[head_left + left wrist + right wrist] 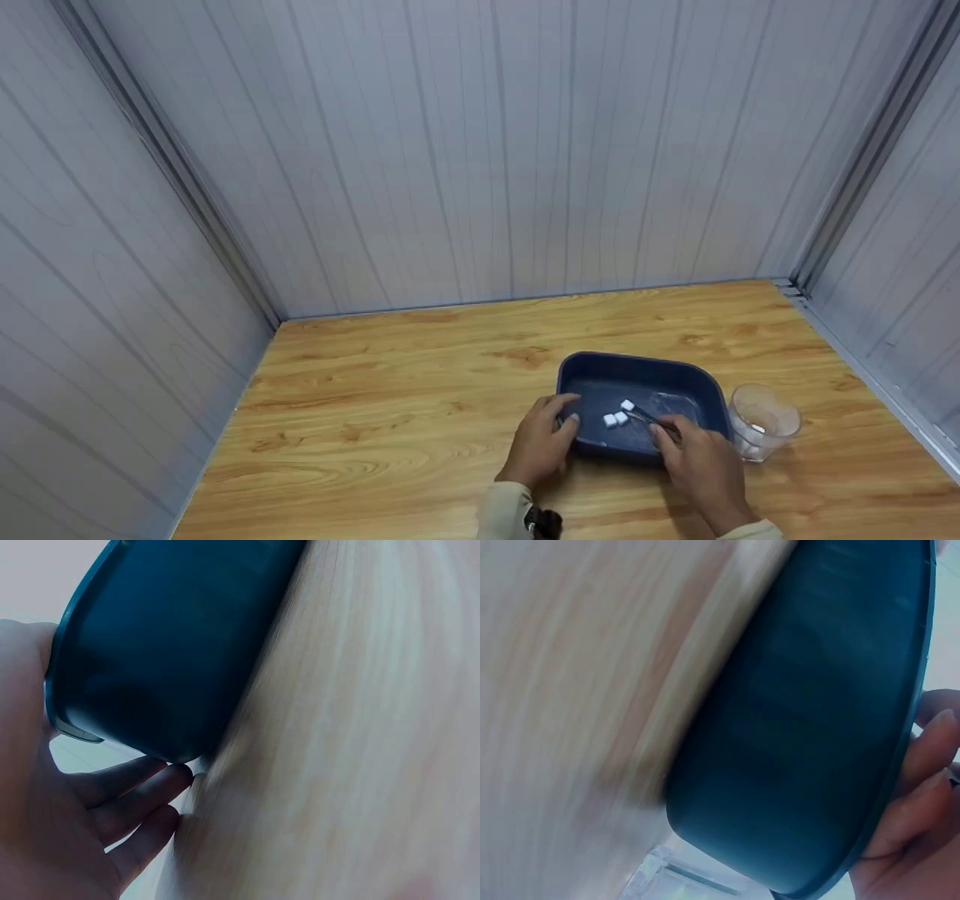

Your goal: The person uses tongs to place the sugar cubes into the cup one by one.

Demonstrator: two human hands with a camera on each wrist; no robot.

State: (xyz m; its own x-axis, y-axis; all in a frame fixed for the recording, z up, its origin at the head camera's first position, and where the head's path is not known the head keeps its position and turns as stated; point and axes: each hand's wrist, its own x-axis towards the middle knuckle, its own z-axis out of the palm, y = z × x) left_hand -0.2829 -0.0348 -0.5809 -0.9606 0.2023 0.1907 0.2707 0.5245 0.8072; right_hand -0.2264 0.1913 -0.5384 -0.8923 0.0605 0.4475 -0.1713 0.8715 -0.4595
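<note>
A dark blue rectangular dish [637, 453] sits on the wooden table. My left hand [541, 442] holds its left end, thumb over the rim; in the left wrist view the other fingers [142, 799] spread below the dish's handle end. Tweezers [646, 417] are pinched in my right hand [705, 469], which reaches over the near right rim. Their tips are at a small white cube [627, 405] inside the dish. Two more white cubes [610, 421] lie side by side just left of the tips. The right wrist view shows the dish's outer wall [795, 720], hiding the tweezers.
Right beside the dish stands a clear glass [766, 420] with white pieces low inside it. Pale panelled walls [480, 150] enclose the table [360, 390] at the back and both sides.
</note>
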